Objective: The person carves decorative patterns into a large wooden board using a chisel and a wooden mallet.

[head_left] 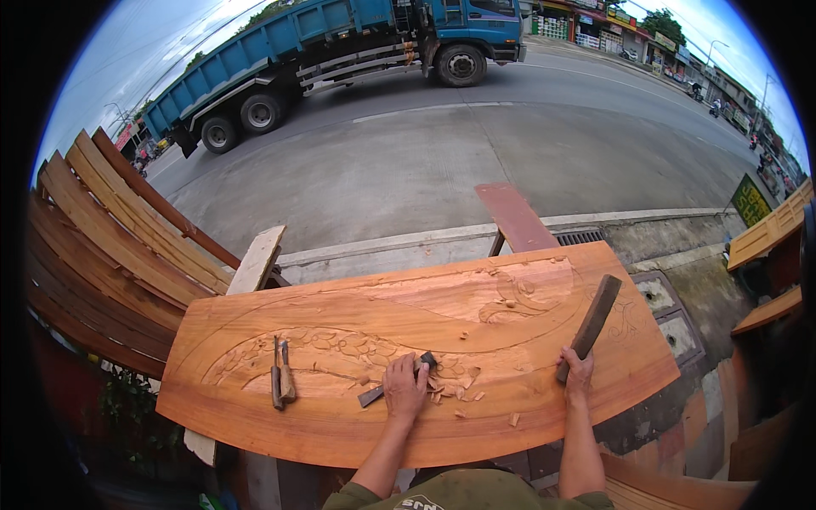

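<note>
A large wooden panel (280, 433) with carved leaves and scrolls lies in front of me. My left hand (404, 389) rests on it, closed over a chisel; the flat dark blade (371, 396) sticks out on the left, and a dark end shows past the fingertips. Most of that tool is under the hand. In my right hand (577, 371) is the lower end of a thick wooden bar (599, 313), tilted up and away over the panel's right part. Wood chips (455, 389) lie beside my left hand. Left of it, two chisels (282, 382) with wooden handles lie side by side.
Plank supports, one pale (257, 259) and one reddish (516, 217), jut out beyond the panel's far edge. Long boards (127, 221) lean at the left. Beyond the kerb, a blue dump truck (340, 38) is on the road. Wooden door panels (773, 225) stand at the right.
</note>
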Available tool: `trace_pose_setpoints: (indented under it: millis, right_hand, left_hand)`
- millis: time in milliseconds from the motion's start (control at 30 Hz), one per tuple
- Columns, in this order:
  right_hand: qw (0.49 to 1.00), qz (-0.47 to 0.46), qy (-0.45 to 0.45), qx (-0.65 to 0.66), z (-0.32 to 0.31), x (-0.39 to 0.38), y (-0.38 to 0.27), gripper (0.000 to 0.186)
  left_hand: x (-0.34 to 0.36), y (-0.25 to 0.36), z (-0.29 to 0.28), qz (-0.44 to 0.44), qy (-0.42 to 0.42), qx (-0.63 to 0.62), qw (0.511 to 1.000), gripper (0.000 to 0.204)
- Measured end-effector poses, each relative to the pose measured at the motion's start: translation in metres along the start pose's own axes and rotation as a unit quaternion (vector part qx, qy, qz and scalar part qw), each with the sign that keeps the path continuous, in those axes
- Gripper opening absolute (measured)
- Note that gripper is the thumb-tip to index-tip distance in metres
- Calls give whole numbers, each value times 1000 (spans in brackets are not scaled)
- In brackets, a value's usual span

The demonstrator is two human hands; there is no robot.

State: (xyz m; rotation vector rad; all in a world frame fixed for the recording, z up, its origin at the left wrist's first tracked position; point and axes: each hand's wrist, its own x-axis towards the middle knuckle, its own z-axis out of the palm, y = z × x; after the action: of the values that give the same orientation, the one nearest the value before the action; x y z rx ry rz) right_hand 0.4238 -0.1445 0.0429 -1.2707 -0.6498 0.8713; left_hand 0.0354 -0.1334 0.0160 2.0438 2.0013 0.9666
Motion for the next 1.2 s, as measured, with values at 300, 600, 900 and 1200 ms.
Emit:
trace_pose_setpoints:
  millis: [300, 600, 900, 1200]
  right_hand:
    - [999, 3, -3, -53, 2, 8, 9, 43]
    - [999, 3, 11, -51, -9, 7, 12, 50]
    - [998, 11, 11, -58, -6, 7, 7, 50]
    - [998, 14, 15, -67, -7, 9, 9, 54]
  left_hand:
    - [-4, -5, -6, -9, -15, 7, 1000, 43]
    - [-3, 8, -6, -11, -28, -15, 999, 41]
    - [-4, -1, -2, 2, -14, -22, 1000, 41]
    - [-4, -3, 1, 12, -11, -17, 1000, 40]
